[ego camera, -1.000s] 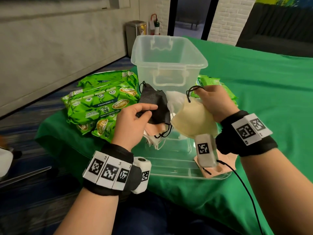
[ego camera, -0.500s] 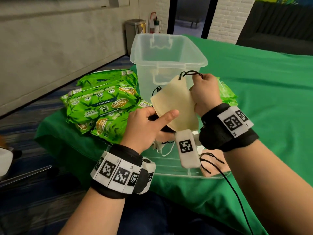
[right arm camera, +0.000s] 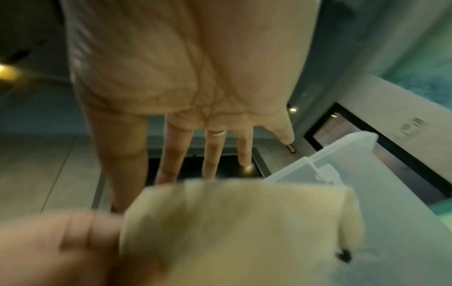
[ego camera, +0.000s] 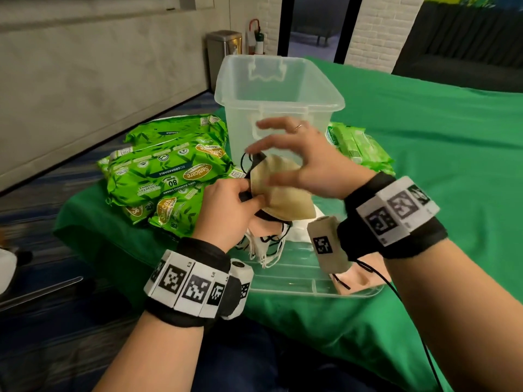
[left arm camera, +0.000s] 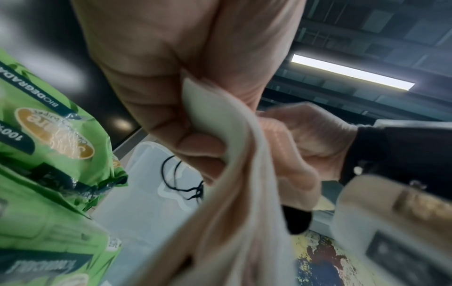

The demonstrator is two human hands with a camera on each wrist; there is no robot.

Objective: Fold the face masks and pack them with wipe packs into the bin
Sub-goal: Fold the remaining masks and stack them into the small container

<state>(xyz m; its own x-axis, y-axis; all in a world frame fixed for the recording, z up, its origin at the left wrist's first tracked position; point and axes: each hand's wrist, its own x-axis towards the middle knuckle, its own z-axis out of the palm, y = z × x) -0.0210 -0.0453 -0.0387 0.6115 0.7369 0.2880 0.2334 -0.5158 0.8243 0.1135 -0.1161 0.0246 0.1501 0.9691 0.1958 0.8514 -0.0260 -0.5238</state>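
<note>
Green cloth [ego camera: 424,142] covers the work surface. Grey panelled wall [ego camera: 99,66] left, white brick wall [ego camera: 376,26] behind, dark doorway [ego camera: 317,21] between. Steel trash can [ego camera: 223,52] by wall. Dark sofa [ego camera: 467,46] far right. Blue-striped carpet [ego camera: 42,222]. Ceiling strip light [left arm camera: 352,72] on.

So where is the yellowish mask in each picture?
Head: the cream mask is mid-picture, pinched by the left hand.
Left wrist: it drapes down the middle.
Right wrist: it fills the bottom.
Shared landmark: the clear bin.
</note>
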